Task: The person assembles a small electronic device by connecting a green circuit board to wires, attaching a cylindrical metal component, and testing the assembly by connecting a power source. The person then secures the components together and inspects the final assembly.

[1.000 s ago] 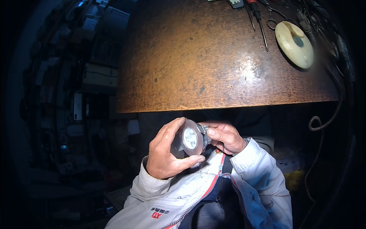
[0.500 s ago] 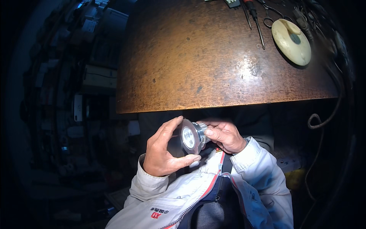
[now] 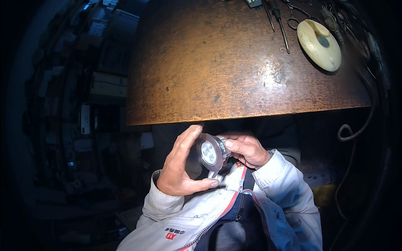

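Hands pinch a small round lamp (image 3: 210, 153) below the bench's (image 3: 234, 71) near edge, left hand (image 3: 181, 169) gripping its rim, right hand (image 3: 247, 149) its back.

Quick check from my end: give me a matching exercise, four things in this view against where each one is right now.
Things:
1. small round metal spotlight with a pale lens
2. cream round disc with a grey centre
3. worn brown wooden tabletop
4. slim screwdriver with a dark handle

Places:
A. far right of the tabletop
B. between left hand and right hand, below the table edge
C. upper middle of the picture
D. far edge, just left of the disc

Pairs: 1-B, 2-A, 3-C, 4-D
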The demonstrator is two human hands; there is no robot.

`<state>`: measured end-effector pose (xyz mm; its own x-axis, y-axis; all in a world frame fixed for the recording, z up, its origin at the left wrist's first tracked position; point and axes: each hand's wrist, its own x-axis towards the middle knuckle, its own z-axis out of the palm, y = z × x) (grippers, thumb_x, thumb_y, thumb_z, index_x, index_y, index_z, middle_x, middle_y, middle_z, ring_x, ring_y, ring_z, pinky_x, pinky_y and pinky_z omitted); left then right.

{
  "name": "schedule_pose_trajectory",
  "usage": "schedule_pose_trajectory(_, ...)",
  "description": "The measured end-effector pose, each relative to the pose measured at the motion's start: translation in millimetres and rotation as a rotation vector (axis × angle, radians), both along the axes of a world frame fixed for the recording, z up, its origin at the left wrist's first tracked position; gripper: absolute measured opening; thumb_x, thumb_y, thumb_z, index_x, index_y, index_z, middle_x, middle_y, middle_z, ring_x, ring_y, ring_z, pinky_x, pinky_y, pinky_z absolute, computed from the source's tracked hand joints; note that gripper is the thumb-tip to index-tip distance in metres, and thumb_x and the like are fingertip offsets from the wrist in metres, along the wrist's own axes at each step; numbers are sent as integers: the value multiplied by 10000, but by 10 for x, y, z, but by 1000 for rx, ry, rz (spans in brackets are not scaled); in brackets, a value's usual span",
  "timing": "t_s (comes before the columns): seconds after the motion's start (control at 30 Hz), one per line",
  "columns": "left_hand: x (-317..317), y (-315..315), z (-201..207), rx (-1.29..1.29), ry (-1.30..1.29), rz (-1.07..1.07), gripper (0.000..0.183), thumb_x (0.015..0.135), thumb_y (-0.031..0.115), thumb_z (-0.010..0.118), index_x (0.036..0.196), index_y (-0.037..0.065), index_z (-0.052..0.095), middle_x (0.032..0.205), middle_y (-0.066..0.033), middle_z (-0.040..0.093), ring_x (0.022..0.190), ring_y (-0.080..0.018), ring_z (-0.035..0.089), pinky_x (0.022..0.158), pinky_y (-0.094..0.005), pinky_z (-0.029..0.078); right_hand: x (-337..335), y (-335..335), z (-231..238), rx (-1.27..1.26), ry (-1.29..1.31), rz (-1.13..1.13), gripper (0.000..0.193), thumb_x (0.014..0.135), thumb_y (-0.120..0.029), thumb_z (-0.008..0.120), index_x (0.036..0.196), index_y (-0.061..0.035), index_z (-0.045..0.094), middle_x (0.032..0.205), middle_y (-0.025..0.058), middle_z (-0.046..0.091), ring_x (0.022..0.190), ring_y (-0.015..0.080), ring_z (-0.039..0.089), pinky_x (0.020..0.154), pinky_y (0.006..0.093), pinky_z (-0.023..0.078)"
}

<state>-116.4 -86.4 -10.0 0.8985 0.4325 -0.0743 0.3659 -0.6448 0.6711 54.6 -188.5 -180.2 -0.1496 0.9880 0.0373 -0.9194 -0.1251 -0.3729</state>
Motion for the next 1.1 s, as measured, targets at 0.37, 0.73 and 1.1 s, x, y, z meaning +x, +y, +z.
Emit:
schedule_pose_trajectory(0.37, 173, -233, -17, 3, 49, 360, 1088, 690, 221, 989, 1554, -93, 408, 1323, -263, 678, 1162, -323, 733, 957, -405, 619, -35, 7, 27, 21, -108, -101, 522, 1082, -293, 672, 1465, 48, 571, 1257, 136, 719, 1052, 195, 702, 879, 348, 606)
schedule_pose_trajectory(0.73, 154, -148, 4, 33, 15, 170, 1085, 672, 164, 1016, 1559, -66, 435, 1476, -230, 577, 1356, -334, 617, 1140, -476, 531, -13, -7, 24, 22, -97, -95, 481, 1079, -274, 686, 1428, 45, 599, 1194, 117, 729, 958, 159, 695, 845, 314, 592)
schedule_pose_trajectory(1.1, 188, -30, -40, 252, -19, -115, 1091, 646, 241, 1030, 1537, -60, 476, 1520, -297, 537, 1423, -427, 557, 1131, -487, 503, 81, -32, 107, -19, -118, -21, 505, 1099, -390, 635, 1387, 25, 647, 1184, 97, 736, 962, 149, 685, 838, 300, 576)
